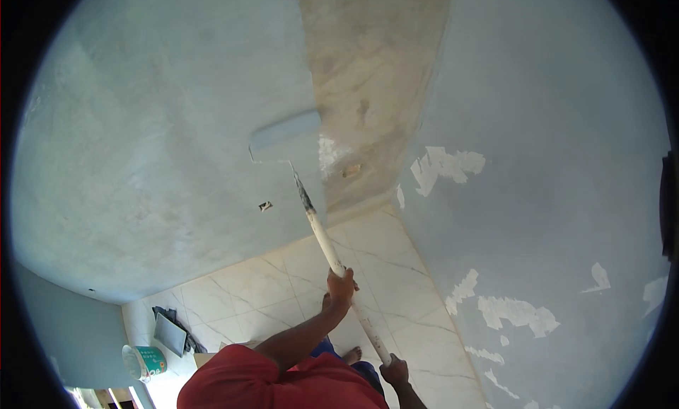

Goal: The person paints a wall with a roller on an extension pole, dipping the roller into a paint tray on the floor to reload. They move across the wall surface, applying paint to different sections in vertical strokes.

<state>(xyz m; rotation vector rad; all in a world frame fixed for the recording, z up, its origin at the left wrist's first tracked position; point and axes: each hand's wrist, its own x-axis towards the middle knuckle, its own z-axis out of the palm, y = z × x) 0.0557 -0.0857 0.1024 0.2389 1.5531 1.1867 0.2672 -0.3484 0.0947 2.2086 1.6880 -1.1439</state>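
Roller [286, 131] pale blue-grey on a thin bent frame. Pole [325, 243] off-white, spotted, dark near its top. Left hand [341, 286], right hand [395, 370]: fingers wrapped round pole.

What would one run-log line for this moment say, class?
left hand: grips pole, higher | right hand: grips pole, lower | roller: on wall, beside brown strip

Paint roller [285, 130], one: wide cylindrical sleeve, pale blue-grey, at the pale blue-green wall [177, 105], right end at the brown strip [375, 76]. Thin bent wire frame [271, 160]; dark, paint-smeared handle [303, 192]. Mounted on long off-white pole [325, 242], marked with specks, slanting up and leftward over the tiled floor [269, 289].
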